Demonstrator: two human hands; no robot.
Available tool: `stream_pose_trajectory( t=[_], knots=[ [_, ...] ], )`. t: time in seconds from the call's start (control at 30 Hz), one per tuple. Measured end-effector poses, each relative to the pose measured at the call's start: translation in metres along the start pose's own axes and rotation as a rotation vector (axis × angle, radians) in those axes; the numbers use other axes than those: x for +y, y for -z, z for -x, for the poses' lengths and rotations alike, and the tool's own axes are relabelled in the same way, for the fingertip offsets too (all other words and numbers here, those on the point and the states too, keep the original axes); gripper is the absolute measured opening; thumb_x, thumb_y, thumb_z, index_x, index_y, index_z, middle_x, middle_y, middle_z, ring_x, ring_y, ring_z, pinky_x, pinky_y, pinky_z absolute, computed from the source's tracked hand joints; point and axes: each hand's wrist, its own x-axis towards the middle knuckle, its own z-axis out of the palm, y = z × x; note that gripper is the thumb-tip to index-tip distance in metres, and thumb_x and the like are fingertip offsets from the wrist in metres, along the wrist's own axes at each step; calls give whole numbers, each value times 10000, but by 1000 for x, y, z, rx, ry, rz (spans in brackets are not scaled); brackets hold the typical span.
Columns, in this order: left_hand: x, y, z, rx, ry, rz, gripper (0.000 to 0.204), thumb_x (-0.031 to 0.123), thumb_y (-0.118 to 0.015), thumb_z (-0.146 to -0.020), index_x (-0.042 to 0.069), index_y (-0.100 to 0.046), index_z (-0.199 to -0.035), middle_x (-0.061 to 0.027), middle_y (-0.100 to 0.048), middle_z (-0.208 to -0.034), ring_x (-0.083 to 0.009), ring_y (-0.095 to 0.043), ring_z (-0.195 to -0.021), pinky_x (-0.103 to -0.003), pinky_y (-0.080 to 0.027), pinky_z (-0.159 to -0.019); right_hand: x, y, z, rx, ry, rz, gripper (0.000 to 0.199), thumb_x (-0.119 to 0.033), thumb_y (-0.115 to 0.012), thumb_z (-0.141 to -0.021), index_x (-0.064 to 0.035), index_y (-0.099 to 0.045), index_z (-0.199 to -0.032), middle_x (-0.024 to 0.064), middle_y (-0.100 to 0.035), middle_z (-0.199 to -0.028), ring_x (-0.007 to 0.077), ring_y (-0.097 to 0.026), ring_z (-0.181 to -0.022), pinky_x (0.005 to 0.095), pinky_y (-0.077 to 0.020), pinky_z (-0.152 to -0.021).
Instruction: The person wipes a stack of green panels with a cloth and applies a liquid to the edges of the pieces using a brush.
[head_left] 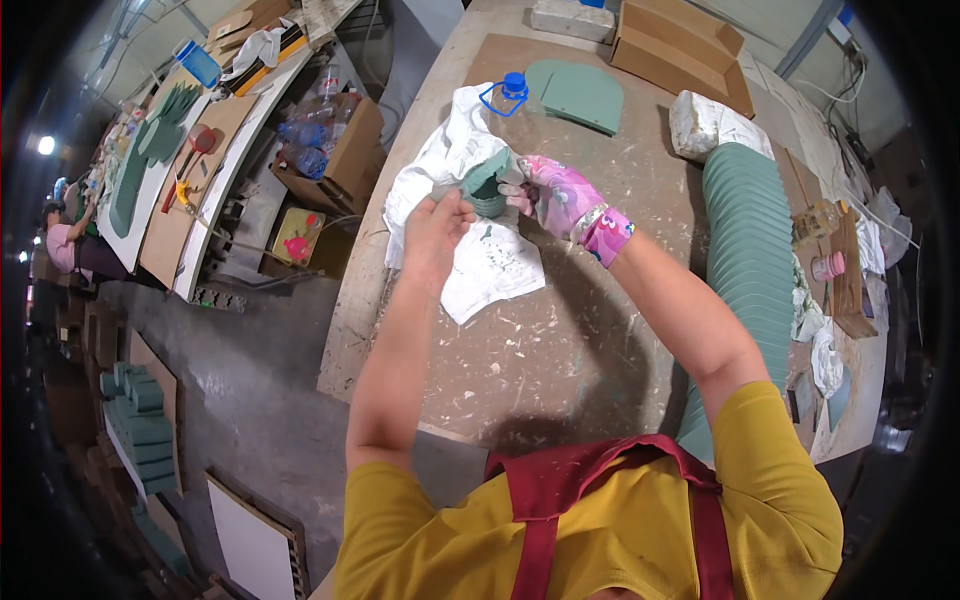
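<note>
A small, round green cup-like piece (489, 208) with a dark hollow sits over the rumpled white cloth (497, 277), directly between both hands: the bare left hand's (437, 232) fingers grasp its left side, the pink-gloved right hand's (562, 197) its right edge.

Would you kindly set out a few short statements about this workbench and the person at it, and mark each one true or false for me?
1. The right hand wears a pink patterned glove. True.
2. The left hand is gloved as well. False: it is bare.
3. The long curved stack at the right is bright yellow. False: it is green.
4. Both hands are at a small green object over a white cloth. True.
5. An open cardboard box is toward the far end of the table. True.
6. The person's apron is blue. False: it is dark red.
</note>
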Motion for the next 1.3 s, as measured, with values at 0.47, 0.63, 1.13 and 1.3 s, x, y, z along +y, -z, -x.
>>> stream_pose_trajectory(
  t=[0.47, 0.63, 1.13, 1.3],
  knots=[
    [-10, 0, 8, 94, -67, 52, 135, 175, -587, -951, 65, -547, -884, -9, -571, -737, -82, -530, -654, -189, -439, -592, 10, -2, 12, -52, -97, -296, 183, -87, -456, -963, -4, -521, -1112, 143, -623, -1044, 274, -665, -876, 392, -592, -761],
    [-16, -13, 15, 35, -97, 19, 133, 150, -588, -948, 50, -543, -872, -23, -580, -725, -94, -533, -641, -200, -441, -586, 19, 11, 11, -176, -105, -353, 170, -78, -455, -957, -24, -511, -1108, 143, -610, -1049, 251, -664, -859, 357, -591, -714],
    [19, -40, -9, 47, -1059, -1725, 442, 245, -668, -846, 16, -558, -1208, -215, -604, -1084, -381, -588, -957, -441, -455, -842, -17, 9, 212, -99, 114, -446, 273, -196, -588, -916, -48, -569, -1145, 124, -641, -942, 210, -646, -741, 301, -573, -614],
    [-50, -119, 107, -342, -291, -1125, 492, 101, -630, -839, 7, -490, -1302, -109, -583, -1069, -175, -543, -908, -319, -472, -804, -77, 80, 380, 587, 648, -17, 286, -196, -643, -884, -54, -569, -1121, 98, -607, -942, 195, -617, -833, 297, -539, -708]
  ],
)
